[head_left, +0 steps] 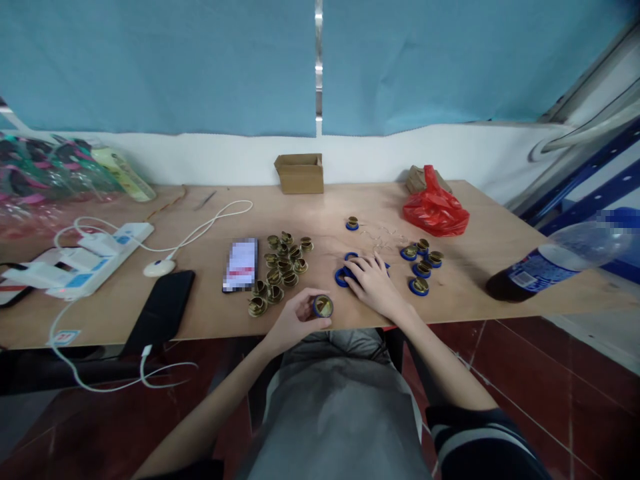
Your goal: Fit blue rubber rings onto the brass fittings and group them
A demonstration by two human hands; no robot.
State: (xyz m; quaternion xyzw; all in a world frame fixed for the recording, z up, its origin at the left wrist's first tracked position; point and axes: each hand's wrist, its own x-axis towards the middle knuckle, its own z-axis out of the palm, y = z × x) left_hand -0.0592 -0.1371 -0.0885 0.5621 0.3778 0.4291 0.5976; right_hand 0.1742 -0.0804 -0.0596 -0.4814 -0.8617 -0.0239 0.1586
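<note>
My left hand (295, 319), near the table's front edge, grips a round brass-coloured piece with a blue rim (323, 307) between thumb and fingers. My right hand (374, 284) lies with fingers spread over some blue rings (341, 277), which it partly hides. Left of centre stands a cluster of brass-coloured round pieces (283, 263) without blue rims. On the right, several brass pieces with blue rings (420, 269) sit in a group. One more ringed piece (353, 223) stands alone farther back. Thin bits of wire or thread (383, 235) lie beyond my right hand.
A lit phone (241, 265) and a dark phone (165, 303) lie left, beside a white power strip (107, 257) with cables. A cardboard box (300, 174) and a red plastic bag (436, 212) are at the back. A cola bottle (540, 267) lies tilted at right.
</note>
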